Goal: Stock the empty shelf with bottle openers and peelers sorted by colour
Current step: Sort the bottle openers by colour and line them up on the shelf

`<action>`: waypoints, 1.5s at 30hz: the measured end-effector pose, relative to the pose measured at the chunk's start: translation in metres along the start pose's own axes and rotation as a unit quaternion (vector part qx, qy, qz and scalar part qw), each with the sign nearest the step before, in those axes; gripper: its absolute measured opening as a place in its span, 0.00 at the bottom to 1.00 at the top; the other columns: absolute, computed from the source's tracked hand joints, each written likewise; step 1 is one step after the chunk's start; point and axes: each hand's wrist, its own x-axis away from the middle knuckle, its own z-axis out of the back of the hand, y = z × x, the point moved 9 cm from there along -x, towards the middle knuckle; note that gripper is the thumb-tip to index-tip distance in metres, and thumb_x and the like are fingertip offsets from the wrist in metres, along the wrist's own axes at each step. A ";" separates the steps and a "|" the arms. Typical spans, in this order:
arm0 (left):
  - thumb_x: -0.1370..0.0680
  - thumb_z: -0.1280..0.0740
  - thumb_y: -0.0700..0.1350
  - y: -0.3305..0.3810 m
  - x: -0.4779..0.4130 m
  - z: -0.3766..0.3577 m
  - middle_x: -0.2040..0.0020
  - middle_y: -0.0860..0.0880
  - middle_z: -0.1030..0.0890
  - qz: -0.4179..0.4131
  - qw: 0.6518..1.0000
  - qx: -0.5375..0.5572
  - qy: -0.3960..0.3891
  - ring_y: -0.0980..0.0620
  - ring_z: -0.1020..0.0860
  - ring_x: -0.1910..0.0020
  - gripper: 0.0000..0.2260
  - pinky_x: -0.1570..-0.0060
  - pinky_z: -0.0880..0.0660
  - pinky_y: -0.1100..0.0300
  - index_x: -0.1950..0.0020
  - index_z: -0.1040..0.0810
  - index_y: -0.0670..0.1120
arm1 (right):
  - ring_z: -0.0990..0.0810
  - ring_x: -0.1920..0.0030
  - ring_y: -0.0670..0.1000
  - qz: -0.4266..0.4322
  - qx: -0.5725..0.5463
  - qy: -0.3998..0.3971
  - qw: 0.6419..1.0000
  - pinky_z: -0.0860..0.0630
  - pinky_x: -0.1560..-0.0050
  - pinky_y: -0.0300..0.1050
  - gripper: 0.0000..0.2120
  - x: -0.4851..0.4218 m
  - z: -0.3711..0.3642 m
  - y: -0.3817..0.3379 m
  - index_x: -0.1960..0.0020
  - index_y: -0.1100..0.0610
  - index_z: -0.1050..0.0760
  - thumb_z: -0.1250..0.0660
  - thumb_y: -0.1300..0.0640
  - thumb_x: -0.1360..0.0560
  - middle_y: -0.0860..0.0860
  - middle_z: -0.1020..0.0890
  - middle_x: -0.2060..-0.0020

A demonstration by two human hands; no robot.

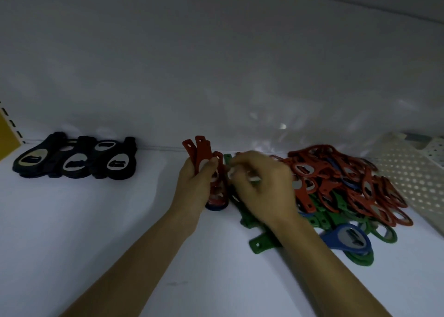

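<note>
My left hand (195,187) grips a stack of red bottle openers (200,152) standing on end on the white shelf (96,220), handles pointing up. My right hand (262,184) is just to its right, fingers curled over green bottle openers (258,243) at the left edge of a mixed pile (355,184) of red, green and blue openers; whether it holds one is blurred. A blue opener (346,238) lies at the pile's front. Three stacks of black bottle openers (74,159) lie in a row at the far left against the back wall.
A white perforated divider panel (408,179) slants along the right of the pile. The shelf's white back wall (216,76) rises behind everything. A yellow panel and slotted upright (7,134) stand at the far left edge.
</note>
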 end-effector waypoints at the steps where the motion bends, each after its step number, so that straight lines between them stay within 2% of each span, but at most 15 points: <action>1: 0.22 0.35 0.44 0.001 0.001 -0.001 0.46 0.45 0.18 0.000 1.000 0.000 0.001 0.47 0.19 0.49 0.12 0.43 0.24 0.49 0.39 0.25 0.48 | 0.18 0.59 0.47 -0.035 0.044 0.033 0.998 0.19 0.59 0.44 0.11 -0.001 0.013 0.014 0.47 0.57 0.19 0.37 0.58 0.25 0.50 0.16 0.55; 3: 0.23 0.33 0.41 0.003 0.001 -0.002 0.47 0.44 0.18 -0.014 1.000 0.008 0.001 0.47 0.19 0.53 0.14 0.46 0.23 0.49 0.37 0.26 0.47 | 0.20 0.48 0.54 -0.098 0.159 0.023 0.982 0.23 0.49 0.47 0.14 -0.002 0.023 0.047 0.39 0.57 0.23 0.35 0.57 0.24 0.54 0.18 0.47; 6: 0.25 0.33 0.35 0.006 0.003 -0.006 0.53 0.46 0.17 -0.040 0.999 0.026 -0.014 0.51 0.17 0.64 0.15 0.65 0.20 0.59 0.40 0.26 0.47 | 0.32 0.32 0.57 -0.179 0.278 -0.160 0.930 0.39 0.33 0.52 0.22 0.002 0.002 0.092 0.30 0.53 0.31 0.39 0.48 0.22 0.54 0.24 0.35; 11: 0.27 0.31 0.32 0.006 0.004 -0.008 0.63 0.51 0.16 -0.054 0.998 0.020 -0.038 0.53 0.19 0.69 0.16 0.70 0.22 0.62 0.47 0.25 0.51 | 0.29 0.40 0.56 -0.184 0.388 -0.178 0.886 0.44 0.31 0.55 0.15 -0.005 -0.013 0.097 0.48 0.53 0.20 0.41 0.47 0.24 0.53 0.21 0.46; 16: 0.26 0.31 0.34 0.004 0.002 -0.009 0.65 0.48 0.17 -0.045 0.998 0.015 -0.035 0.50 0.20 0.70 0.12 0.68 0.21 0.59 0.46 0.24 0.46 | 0.26 0.47 0.57 -0.135 0.411 -0.119 0.894 0.42 0.35 0.53 0.10 -0.007 -0.013 0.079 0.55 0.54 0.19 0.39 0.59 0.26 0.53 0.20 0.54; 19: 0.23 0.33 0.43 0.003 0.002 -0.009 0.64 0.49 0.16 -0.041 0.998 0.024 -0.028 0.50 0.20 0.69 0.06 0.68 0.21 0.59 0.47 0.24 0.47 | 0.23 0.57 0.55 -0.129 0.335 -0.009 0.933 0.38 0.49 0.48 0.09 -0.009 0.009 0.065 0.56 0.56 0.21 0.40 0.60 0.24 0.52 0.19 0.61; 22: 0.22 0.37 0.51 0.004 0.004 -0.009 0.63 0.48 0.16 -0.031 0.998 0.043 -0.022 0.50 0.20 0.70 0.09 0.69 0.21 0.59 0.47 0.24 0.48 | 0.21 0.66 0.49 -0.209 0.038 0.091 0.973 0.25 0.61 0.43 0.07 -0.001 0.026 0.063 0.54 0.57 0.23 0.39 0.60 0.21 0.52 0.18 0.64; 25: 0.20 0.40 0.49 0.005 0.005 -0.008 0.60 0.52 0.16 -0.046 0.999 0.024 -0.012 0.53 0.18 0.66 0.06 0.68 0.22 0.62 0.48 0.24 0.52 | 0.16 0.65 0.49 -0.360 -0.304 0.020 0.882 0.21 0.66 0.36 0.07 0.018 -0.012 0.060 0.54 0.57 0.23 0.39 0.60 0.21 0.52 0.15 0.64; 26: 0.20 0.39 0.47 0.007 0.006 -0.006 0.58 0.53 0.16 -0.059 0.998 0.010 -0.005 0.55 0.17 0.62 0.05 0.65 0.22 0.63 0.48 0.24 0.54 | 0.16 0.67 0.49 -0.363 -0.325 -0.015 0.873 0.21 0.68 0.37 0.07 0.021 -0.021 0.052 0.56 0.58 0.23 0.39 0.60 0.21 0.52 0.15 0.65; 29: 0.21 0.37 0.46 0.010 0.007 -0.003 0.52 0.52 0.17 -0.083 0.996 0.008 0.007 0.55 0.17 0.55 0.06 0.59 0.22 0.62 0.46 0.24 0.54 | 0.18 0.70 0.50 -0.275 -0.158 -0.039 0.948 0.19 0.67 0.49 0.09 0.015 -0.019 0.042 0.61 0.57 0.23 0.35 0.58 0.23 0.52 0.17 0.68; 31: 0.23 0.34 0.46 0.014 0.008 -0.003 0.54 0.56 0.16 -0.103 0.995 0.010 0.005 0.58 0.18 0.55 0.07 0.61 0.22 0.65 0.46 0.24 0.56 | 0.20 0.71 0.51 -0.232 -0.088 -0.047 0.968 0.20 0.66 0.54 0.09 0.012 -0.015 0.038 0.64 0.54 0.24 0.33 0.55 0.25 0.50 0.19 0.71; 35: 0.26 0.31 0.36 0.022 0.014 -0.014 0.55 0.67 0.19 -0.171 0.983 -0.031 -0.051 0.65 0.20 0.53 0.20 0.59 0.25 0.72 0.45 0.28 0.60 | 0.23 0.70 0.49 -0.191 -0.095 -0.015 0.977 0.22 0.66 0.51 0.08 0.012 -0.009 0.026 0.65 0.54 0.27 0.36 0.55 0.28 0.49 0.23 0.71; 37: 0.26 0.31 0.37 0.022 0.019 -0.021 0.53 0.67 0.19 -0.203 0.973 -0.077 -0.075 0.65 0.20 0.52 0.20 0.58 0.25 0.72 0.44 0.29 0.60 | 0.22 0.64 0.44 -0.215 -0.178 0.018 0.960 0.23 0.62 0.40 0.09 0.011 -0.003 0.027 0.54 0.55 0.25 0.33 0.49 0.27 0.47 0.20 0.63; 40: 0.27 0.28 0.45 0.025 0.028 -0.031 0.59 0.57 0.19 -0.255 0.937 -0.227 -0.073 0.63 0.19 0.57 0.14 0.62 0.24 0.72 0.47 0.29 0.55 | 0.21 0.46 0.43 -0.276 -0.273 -0.083 0.918 0.23 0.44 0.42 0.36 0.015 -0.023 0.032 0.35 0.52 0.29 0.32 0.33 0.37 0.45 0.20 0.48; 45: 0.27 0.28 0.45 0.030 0.033 -0.034 0.65 0.62 0.26 -0.311 0.886 -0.344 -0.034 0.67 0.23 0.68 0.15 0.66 0.28 0.77 0.50 0.33 0.52 | 0.26 0.35 0.44 -0.307 -0.403 -0.079 0.858 0.27 0.39 0.37 0.53 0.016 -0.032 0.035 0.24 0.51 0.44 0.24 0.42 0.44 0.46 0.27 0.33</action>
